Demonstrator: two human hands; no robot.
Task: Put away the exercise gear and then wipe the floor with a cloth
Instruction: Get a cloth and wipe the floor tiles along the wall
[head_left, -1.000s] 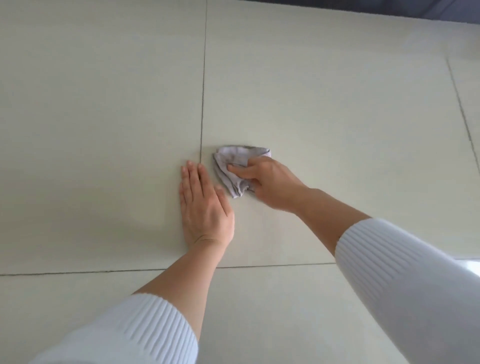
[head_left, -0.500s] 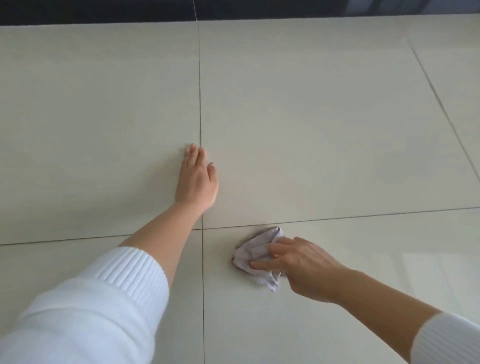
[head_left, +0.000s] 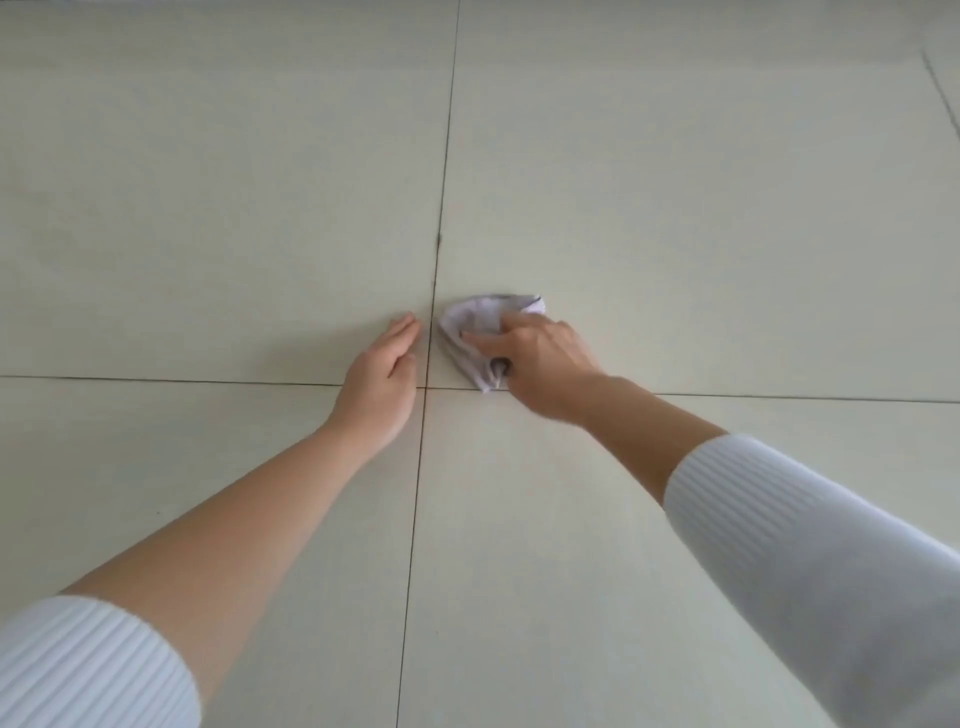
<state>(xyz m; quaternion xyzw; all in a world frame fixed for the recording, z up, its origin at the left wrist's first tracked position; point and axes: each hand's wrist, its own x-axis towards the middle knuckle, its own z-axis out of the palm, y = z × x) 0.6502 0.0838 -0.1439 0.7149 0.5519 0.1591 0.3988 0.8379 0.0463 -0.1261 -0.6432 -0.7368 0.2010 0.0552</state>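
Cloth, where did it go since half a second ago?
The right hand pushed the cloth away from the person, across the grout line onto the far tile, beside the left hand. It kept holding the cloth; the left hand stayed on the floor.

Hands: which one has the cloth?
The right hand grips the crumpled grey cloth; the left hand lies flat on the floor, holding nothing.

a white ribbed left sleeve (head_left: 88, 670) is showing at the bottom corner, a right sleeve (head_left: 810, 561) opposite. thin dark grout lines (head_left: 448, 156) are crossing, one bearing a small dark mark (head_left: 439, 240).
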